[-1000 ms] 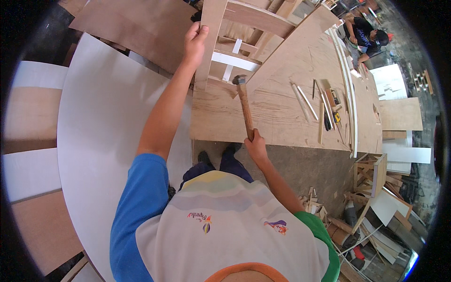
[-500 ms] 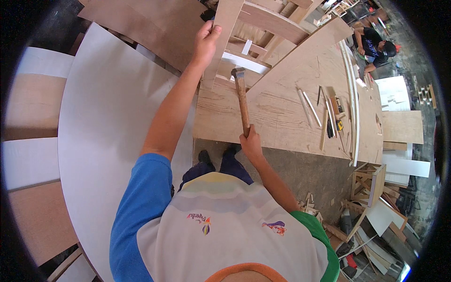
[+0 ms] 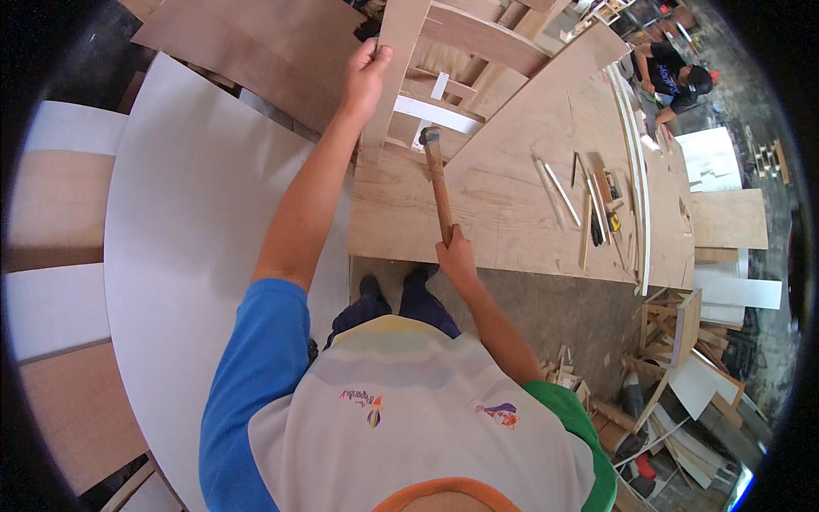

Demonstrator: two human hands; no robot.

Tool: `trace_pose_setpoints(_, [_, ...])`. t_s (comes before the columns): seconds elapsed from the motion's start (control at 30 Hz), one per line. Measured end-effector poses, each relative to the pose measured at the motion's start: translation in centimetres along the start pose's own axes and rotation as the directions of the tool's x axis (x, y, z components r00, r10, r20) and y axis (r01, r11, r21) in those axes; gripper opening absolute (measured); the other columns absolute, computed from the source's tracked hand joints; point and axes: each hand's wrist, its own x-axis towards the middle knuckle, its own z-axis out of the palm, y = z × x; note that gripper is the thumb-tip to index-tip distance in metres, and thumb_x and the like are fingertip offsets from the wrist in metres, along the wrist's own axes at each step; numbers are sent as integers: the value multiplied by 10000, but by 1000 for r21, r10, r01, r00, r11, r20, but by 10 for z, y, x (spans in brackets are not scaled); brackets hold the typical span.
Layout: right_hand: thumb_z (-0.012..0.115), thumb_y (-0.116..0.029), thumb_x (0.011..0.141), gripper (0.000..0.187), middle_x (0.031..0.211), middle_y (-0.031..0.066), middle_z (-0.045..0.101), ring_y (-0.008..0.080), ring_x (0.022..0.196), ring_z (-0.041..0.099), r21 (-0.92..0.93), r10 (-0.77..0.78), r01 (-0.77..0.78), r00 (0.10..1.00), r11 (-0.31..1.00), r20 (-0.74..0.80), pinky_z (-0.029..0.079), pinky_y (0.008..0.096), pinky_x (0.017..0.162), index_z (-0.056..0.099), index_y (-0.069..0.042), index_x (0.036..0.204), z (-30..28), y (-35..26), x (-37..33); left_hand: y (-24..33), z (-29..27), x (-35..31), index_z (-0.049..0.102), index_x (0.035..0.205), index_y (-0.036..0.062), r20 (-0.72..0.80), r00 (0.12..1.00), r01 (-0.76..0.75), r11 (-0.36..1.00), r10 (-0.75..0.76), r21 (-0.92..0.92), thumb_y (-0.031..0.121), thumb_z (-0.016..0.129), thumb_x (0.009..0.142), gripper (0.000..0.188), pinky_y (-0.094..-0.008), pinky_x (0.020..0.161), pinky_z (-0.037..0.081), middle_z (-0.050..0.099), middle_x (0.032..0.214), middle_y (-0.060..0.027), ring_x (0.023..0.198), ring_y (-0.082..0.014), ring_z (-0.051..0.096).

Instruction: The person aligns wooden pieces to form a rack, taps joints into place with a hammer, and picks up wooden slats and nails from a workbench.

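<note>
Small colourful lettering (image 3: 360, 398) marks the white-fronted shirt (image 3: 426, 367). The left hand (image 3: 365, 81) grips the edge of a wooden frame (image 3: 391, 90) on the tabletop (image 3: 503, 230); the right hand (image 3: 457, 258) is closed around a wooden-handled hammer (image 3: 438, 183).

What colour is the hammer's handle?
The handle is brown; it shows best in the head view.

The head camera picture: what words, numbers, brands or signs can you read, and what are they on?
I won't copy writing, but here's where it is:
Pale grey shirt with blue and green sleeves: small colourful lettering, upside down, beside a striped oval picture.
Co-worker's black T-shirt: bluish lettering, too small to read.
Boxy yellow tape measure: any marks too small to read.
</note>
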Motion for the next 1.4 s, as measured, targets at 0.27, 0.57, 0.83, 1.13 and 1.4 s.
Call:
trace_pose_setpoints(0.27, [549, -84, 790, 302, 745, 320, 578, 500, 734, 585, -7, 19, -19, 1000, 1000, -20, 461, 520, 618, 443, 58, 1035, -6, 4, 1, 4, 1, -1, 600, 1027, 27, 2, 1000, -20, 999, 20, 47, 214, 537, 958, 209, -215, 720, 388, 571, 854, 41, 788, -43, 469])
trace_pose_setpoints(0.57, [560, -87, 779, 246, 736, 290, 584, 478, 719, 593, -45, 21, -22, 1000, 999, -22, 458, 507, 598, 442, 24, 964, -3, 10, -1, 4, -4, -3, 603, 989, 19, 23, 999, 47, 998, -48, 37, 213, 566, 943, 203, -216, 712, 378, 575, 866, 36, 781, -52, 465])
trace_pose_setpoints(0.83, [614, -124, 761, 262, 756, 271, 587, 438, 726, 618, 11, 74, -74, 997, 997, -19, 484, 433, 622, 483, 32, 926, -12, 22, -36, -5, -23, -14, 600, 1054, 27, 80, 988, 127, 988, -135, 93, 206, 658, 873, 261, -223, 784, 412, 609, 954, -1, 872, -72, 519])
trace_pose_setpoints(1.13, [649, -132, 748, 283, 685, 217, 577, 313, 618, 611, 108, 176, -168, 982, 980, -69, 471, 387, 568, 526, 52, 923, -12, 72, -96, -92, -110, -83, 506, 1292, 64, 160, 901, 279, 821, -403, 497, 177, 768, 736, 625, -358, 967, 405, 598, 1205, -81, 1127, -188, 545])
trace_pose_setpoints(1.4, [645, -101, 751, 219, 638, 129, 583, 194, 485, 572, 96, 274, -262, 952, 960, -138, 443, 343, 450, 563, 24, 912, 4, 130, -122, -151, -130, -111, 568, 1179, 31, 214, 804, 390, 762, -556, 516, 95, 723, 765, 447, -334, 916, 444, 643, 1091, -72, 1034, -168, 583])
